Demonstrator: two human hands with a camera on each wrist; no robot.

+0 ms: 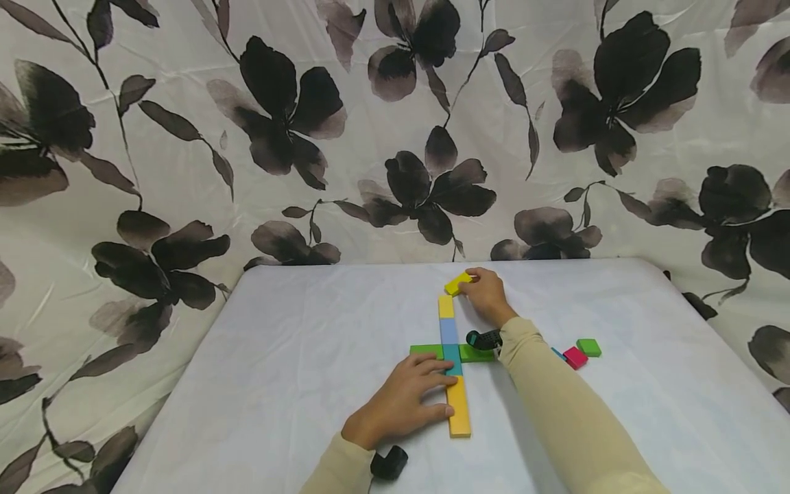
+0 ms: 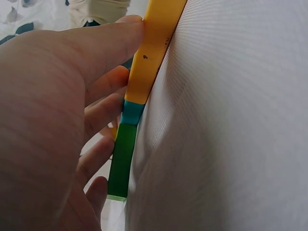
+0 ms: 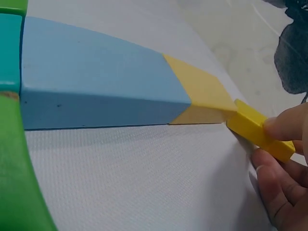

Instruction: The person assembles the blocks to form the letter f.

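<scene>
White table [image 1: 278,357] — right hand [image 1: 487,296] pinching yellow block [image 1: 457,283]; left hand [image 1: 405,392], fingers apart, touching orange block [image 1: 459,415]

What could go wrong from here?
The right hand holds the bright yellow block at an angle close to the pale yellow block and could nudge that askew. The left hand touches the orange block; a slip might push it out of line. The black wrist device near the green block on the right may brush it.
</scene>
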